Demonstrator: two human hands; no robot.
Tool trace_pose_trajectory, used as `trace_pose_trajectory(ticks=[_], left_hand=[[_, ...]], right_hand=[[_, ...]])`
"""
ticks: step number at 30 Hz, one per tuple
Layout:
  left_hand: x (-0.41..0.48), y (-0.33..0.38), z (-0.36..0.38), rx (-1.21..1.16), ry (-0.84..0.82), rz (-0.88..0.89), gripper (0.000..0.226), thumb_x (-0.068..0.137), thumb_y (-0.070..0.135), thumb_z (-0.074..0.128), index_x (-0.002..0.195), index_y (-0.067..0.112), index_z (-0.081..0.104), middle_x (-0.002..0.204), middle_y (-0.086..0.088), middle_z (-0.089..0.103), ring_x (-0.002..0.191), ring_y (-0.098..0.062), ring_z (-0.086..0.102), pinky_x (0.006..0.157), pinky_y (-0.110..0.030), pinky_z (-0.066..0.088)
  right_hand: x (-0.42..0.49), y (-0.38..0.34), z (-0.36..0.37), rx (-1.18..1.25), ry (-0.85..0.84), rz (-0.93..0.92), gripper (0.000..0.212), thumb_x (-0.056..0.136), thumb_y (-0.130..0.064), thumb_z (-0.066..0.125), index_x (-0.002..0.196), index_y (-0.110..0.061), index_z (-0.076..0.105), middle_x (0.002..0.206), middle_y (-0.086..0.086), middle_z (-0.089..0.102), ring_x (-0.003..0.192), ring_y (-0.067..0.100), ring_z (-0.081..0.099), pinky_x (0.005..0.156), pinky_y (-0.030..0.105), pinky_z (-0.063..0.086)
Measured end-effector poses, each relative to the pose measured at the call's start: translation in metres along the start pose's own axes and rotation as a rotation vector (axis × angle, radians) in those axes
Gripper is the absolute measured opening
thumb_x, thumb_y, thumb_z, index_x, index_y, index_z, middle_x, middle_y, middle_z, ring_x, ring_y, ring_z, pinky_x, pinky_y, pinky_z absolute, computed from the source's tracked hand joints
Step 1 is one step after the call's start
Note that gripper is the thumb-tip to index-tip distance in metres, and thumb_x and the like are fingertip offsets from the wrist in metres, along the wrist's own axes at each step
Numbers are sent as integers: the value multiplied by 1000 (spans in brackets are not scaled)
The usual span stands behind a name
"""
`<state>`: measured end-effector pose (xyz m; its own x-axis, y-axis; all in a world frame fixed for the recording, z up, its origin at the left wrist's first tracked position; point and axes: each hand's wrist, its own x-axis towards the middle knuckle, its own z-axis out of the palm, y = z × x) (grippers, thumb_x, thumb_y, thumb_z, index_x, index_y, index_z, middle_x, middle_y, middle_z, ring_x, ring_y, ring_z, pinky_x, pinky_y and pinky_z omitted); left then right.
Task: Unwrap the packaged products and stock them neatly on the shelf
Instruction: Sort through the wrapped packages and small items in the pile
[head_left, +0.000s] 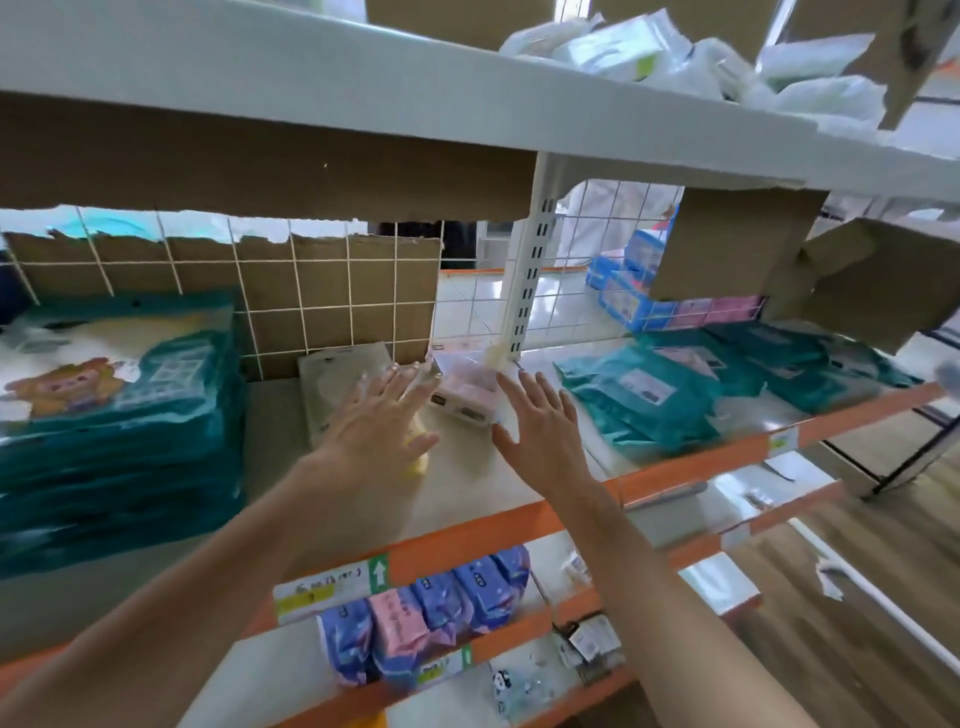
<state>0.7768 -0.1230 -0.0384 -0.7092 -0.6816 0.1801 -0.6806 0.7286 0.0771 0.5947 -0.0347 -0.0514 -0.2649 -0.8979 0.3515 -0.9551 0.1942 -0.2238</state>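
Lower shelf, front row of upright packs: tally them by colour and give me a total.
purple-blue packs: 4
pink pack: 1
Total: 5
The picture is a little blurred, so the count covers only the packs that show in the front row.

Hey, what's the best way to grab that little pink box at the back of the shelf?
Pinch the pink box across its left and right sides, reaching in from the front, probably. It lies flat with a short end facing you; the wire grid backs it and the white post crowds its right rear corner.
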Motion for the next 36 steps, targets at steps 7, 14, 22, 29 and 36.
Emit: trace_pose_trajectory(ticks=[7, 14, 22, 29, 36], left_hand=[[28, 4, 24, 79, -27, -74, 71, 92, 52, 41, 149, 29, 5, 157, 0, 9, 144, -20, 8, 115, -42, 3], [60, 23, 46, 85, 41, -142, 74, 85, 43, 60, 146, 21, 24, 154, -6, 22, 141, -26, 20, 113, -48, 14], [91, 50, 64, 114, -28, -253, 71, 90, 26, 57, 148, 30, 16, 156, 1, 14, 143, -21, 11, 116, -39, 9], [91, 61, 67, -13, 146, -150, 50, 86, -2, 57, 130, 21, 54, 139, -6, 49, 131, -27, 42, 104, -42, 35], [92, 54, 50, -101, 280, -202, 34, 90, 20, 58, 124, 24, 60, 129, -1, 59, 112, -24, 58, 91, -30, 45]], right_hand=[[30, 25, 23, 42, -46, -32, 64, 93, -34, 52, 148, -24, 22, 156, 6, 18, 145, 24, 11, 116, 38, 6], [64, 67, 31, 107, -111, -139, 65, 92, -33, 55, 147, -24, 23, 157, 7, 16, 145, 26, 10, 117, 42, 7], [95, 111, 39, 131, -141, -295, 66, 91, -33, 55, 148, -24, 22, 156, 6, 18, 145, 24, 11, 116, 37, 7], [101, 127, 40, 208, -164, -350, 65, 92, -31, 55, 148, -23, 23, 156, 6, 15, 145, 23, 9, 115, 34, 4], [113, 120, 36, 322, -163, -316, 65, 91, -26, 57, 147, -25, 25, 155, 6, 20, 143, 23, 16, 115, 37, 14]])
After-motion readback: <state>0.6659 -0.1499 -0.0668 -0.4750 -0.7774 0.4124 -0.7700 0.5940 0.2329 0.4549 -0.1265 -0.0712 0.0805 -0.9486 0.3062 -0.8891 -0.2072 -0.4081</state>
